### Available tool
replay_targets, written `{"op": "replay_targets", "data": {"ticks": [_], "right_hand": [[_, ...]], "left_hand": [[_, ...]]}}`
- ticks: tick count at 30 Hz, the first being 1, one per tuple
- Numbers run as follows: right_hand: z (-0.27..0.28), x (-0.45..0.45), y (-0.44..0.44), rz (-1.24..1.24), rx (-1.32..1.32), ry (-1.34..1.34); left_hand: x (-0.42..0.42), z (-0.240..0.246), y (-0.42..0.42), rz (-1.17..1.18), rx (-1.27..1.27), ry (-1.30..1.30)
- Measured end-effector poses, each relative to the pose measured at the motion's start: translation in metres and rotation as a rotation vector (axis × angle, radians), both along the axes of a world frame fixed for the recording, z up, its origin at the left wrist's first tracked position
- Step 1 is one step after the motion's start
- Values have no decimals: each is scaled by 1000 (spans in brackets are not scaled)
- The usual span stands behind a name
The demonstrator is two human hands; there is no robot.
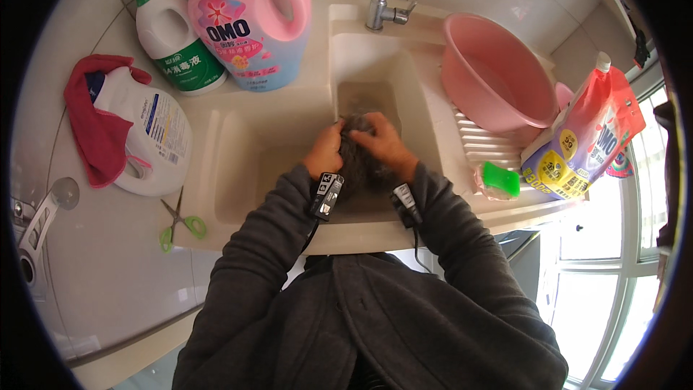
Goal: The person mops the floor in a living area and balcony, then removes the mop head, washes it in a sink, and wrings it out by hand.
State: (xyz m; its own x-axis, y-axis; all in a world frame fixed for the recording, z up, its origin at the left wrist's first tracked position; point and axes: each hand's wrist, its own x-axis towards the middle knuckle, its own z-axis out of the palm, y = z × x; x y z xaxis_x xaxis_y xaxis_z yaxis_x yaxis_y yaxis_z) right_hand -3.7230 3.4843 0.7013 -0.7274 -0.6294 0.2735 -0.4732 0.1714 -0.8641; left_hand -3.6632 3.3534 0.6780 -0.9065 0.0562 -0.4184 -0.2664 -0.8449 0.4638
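Both of my hands are down in a cream laundry sink (243,114), gripping a dark grey, fuzzy item (357,154) whose exact kind I cannot tell. My left hand (326,150) pinches its left side, fingers curled into the pile. Opposite it, my right hand (385,143) grips the upper right part with thumb and fingers bent over the fuzz. The item's lower end hangs between my wrists, over murky water (365,98) in the basin. Each wrist carries a small black device with a cable.
Left stand a pink OMO bottle (254,16), a green-capped bottle (178,32), a white jug (162,135) under a red cloth (92,124), and green-handled scissors (178,225). Behind is a faucet (379,11). Right are a pink basin (495,73), a detergent pouch (587,135) and a green sponge (500,179).
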Motion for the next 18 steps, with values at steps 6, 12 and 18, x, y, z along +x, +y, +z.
{"op": "replay_targets", "data": {"ticks": [6,12,18], "right_hand": [[-26,-4,-14,-215,158,78],[-22,1,-12,131,187,82],[-8,-2,-8,-213,271,-231]], "left_hand": [[-7,-5,28,194,-284,-57],[-4,-5,19,289,-171,-51],[-7,-9,28,86,-551,97]]}}
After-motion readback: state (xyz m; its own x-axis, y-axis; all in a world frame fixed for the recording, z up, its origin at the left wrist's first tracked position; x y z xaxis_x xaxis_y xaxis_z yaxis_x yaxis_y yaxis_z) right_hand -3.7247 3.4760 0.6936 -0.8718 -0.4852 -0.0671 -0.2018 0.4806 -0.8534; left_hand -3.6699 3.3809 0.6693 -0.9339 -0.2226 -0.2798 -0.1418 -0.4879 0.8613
